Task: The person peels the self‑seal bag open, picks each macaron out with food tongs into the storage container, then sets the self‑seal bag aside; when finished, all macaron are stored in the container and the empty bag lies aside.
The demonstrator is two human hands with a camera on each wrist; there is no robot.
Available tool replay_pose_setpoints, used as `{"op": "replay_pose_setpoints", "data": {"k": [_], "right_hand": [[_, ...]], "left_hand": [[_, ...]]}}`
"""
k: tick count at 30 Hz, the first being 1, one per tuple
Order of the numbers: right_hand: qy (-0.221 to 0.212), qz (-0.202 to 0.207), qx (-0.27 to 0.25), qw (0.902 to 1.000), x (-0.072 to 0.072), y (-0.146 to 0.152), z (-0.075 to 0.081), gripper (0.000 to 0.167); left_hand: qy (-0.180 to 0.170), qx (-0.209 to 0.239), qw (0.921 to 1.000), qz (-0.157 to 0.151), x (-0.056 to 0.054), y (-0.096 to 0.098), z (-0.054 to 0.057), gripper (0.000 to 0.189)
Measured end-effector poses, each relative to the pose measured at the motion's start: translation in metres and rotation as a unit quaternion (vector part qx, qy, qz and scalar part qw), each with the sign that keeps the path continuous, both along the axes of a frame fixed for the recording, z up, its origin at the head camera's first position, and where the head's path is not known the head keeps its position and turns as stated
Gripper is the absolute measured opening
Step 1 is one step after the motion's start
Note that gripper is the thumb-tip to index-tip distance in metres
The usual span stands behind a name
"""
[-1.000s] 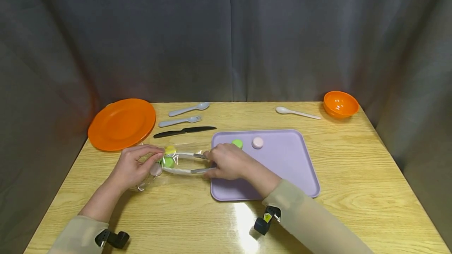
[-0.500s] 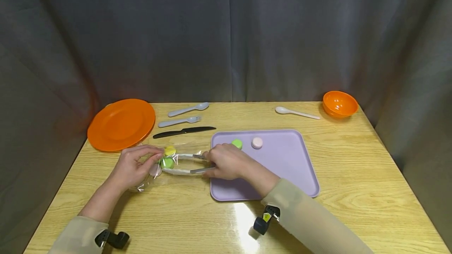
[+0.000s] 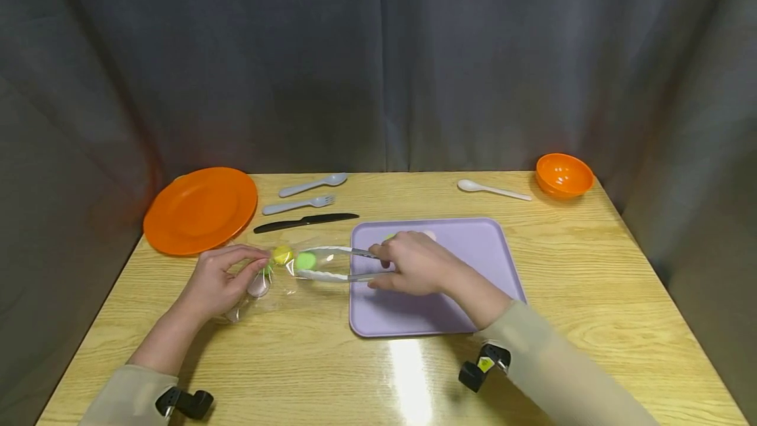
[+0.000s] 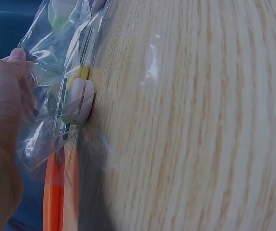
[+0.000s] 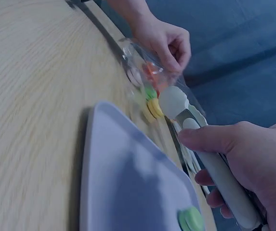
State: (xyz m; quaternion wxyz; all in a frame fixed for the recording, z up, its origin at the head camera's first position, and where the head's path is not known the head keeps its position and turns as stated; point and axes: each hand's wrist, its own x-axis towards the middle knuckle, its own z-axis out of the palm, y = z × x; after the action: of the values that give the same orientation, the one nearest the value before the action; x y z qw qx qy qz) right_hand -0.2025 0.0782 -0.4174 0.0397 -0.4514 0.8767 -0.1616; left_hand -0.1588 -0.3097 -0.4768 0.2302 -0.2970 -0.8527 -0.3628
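Note:
My left hand (image 3: 223,279) pinches the upper layer of a clear plastic bag (image 3: 278,298) between thumb and fingertips. Inside it lie a yellow macaron (image 3: 282,255), a pale pink macaron (image 3: 258,285) and a green macaron (image 3: 267,271) partly hidden by my fingers. My right hand (image 3: 414,265) grips a pair of tongs (image 5: 219,178) over the tray's left side, their white tips reaching left into the bag. Between those tips is a light green macaron (image 3: 305,261), which the left wrist view also shows at its top edge.
Under my right hand lies a lilac tray (image 3: 467,307); a green macaron (image 5: 190,219) is on it, and a pink macaron (image 3: 430,235) peeks out behind the hand. Behind the bag are a black knife (image 3: 305,222), grey fork (image 3: 298,204), grey spoon (image 3: 312,185) and orange plate (image 3: 201,211). A white spoon (image 3: 493,190) and orange bowl (image 3: 564,176) stand back right.
My right hand has drawn the tongs to the right, and the light green macaron between their tips has moved along, away from my left fingers. My left hand keeps its pinch on the bag.

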Motion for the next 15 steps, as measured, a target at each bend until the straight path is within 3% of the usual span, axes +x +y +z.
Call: {"op": "replay_pose_setpoints", "data": {"k": [15], "right_hand": [[0.045, -0.033, -0.051, 0.9971, 0.009, 0.087, 0.017, 0.031]], "left_hand": [[-0.005, -0.001, 1.0, 0.003, 0.001, 0.0, -0.001, 0.025]]}}
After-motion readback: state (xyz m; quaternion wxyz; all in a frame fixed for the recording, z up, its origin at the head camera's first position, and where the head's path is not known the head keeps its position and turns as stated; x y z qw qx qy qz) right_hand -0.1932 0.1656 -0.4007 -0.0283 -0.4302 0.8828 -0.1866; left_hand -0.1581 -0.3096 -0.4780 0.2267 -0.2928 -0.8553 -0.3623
